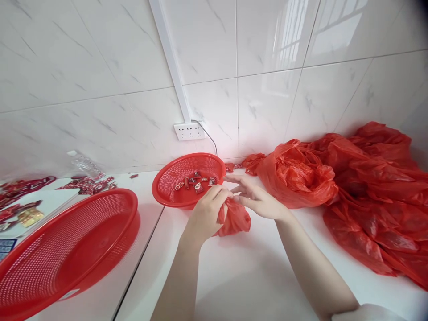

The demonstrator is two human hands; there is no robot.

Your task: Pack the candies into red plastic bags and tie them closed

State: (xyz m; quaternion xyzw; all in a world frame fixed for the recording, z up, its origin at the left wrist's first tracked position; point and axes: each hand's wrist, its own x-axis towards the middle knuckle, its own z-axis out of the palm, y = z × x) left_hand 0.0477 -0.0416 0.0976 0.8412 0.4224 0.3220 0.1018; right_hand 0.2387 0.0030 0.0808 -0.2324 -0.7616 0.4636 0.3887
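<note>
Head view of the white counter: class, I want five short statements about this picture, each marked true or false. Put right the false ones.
1. The left hand grips a small red bag. True.
2. The small basket is empty. False: a few wrapped sweets lie in it.
3. The large basket sits at the left, nearer the camera than the small one. True.
4. The pile of red bags lies left of the hands. False: it lies to their right, against the wall.
5. The right hand holds a bottle. False: its fingers are stretched out beside the small red bag, and the bottle is far off at the left by the wall.
</note>
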